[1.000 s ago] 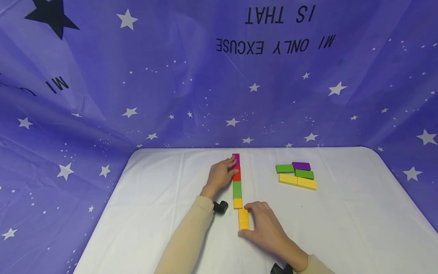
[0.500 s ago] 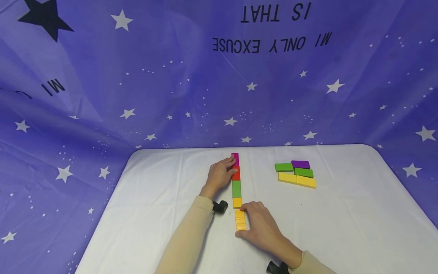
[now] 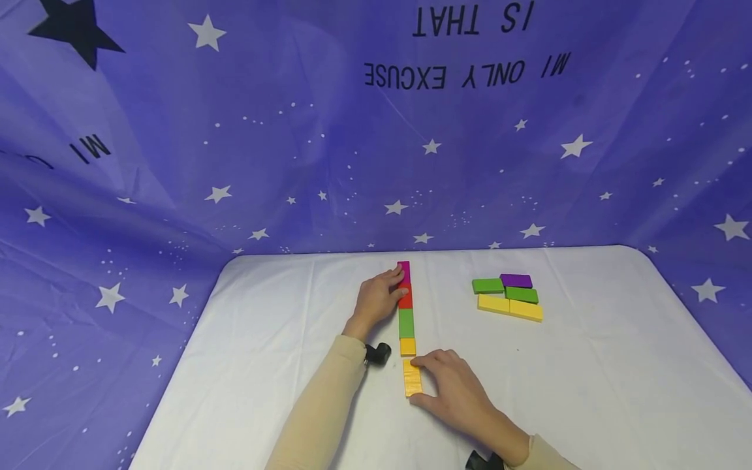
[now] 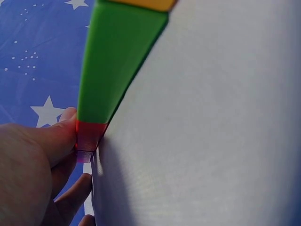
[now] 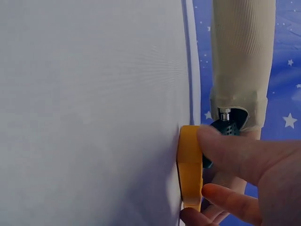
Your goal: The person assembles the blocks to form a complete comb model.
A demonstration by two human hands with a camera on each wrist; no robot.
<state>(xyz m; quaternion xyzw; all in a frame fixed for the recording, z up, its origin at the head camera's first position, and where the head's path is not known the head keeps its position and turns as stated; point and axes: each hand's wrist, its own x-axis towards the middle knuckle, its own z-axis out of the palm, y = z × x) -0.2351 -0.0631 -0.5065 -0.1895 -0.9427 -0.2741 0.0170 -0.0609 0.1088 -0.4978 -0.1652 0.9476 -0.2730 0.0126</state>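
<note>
A straight row of blocks runs toward the far table edge in the head view. Farthest is a magenta block (image 3: 404, 269), followed by a red block (image 3: 406, 299), a green block (image 3: 407, 323) and a short orange-yellow block (image 3: 408, 346). My left hand (image 3: 376, 301) rests its fingertips on the magenta block and its thumb on the red one. At the row's near end, a small gap away, lies a longer orange-yellow block (image 3: 413, 378). My right hand (image 3: 455, 391) pinches it lengthwise, thumb at the near end and index finger at the far end.
Right of the row, a loose group holds two green blocks (image 3: 487, 286), a purple block (image 3: 516, 281) and two yellow blocks (image 3: 493, 303). A white cloth (image 3: 587, 391) covers the table. Behind it hangs a blue star-patterned curtain (image 3: 329, 163).
Over the second, my right hand shifts the longer orange-yellow block left, more in line with the row. Its thumb then slides slightly right along the near end. The left hand keeps its place.
</note>
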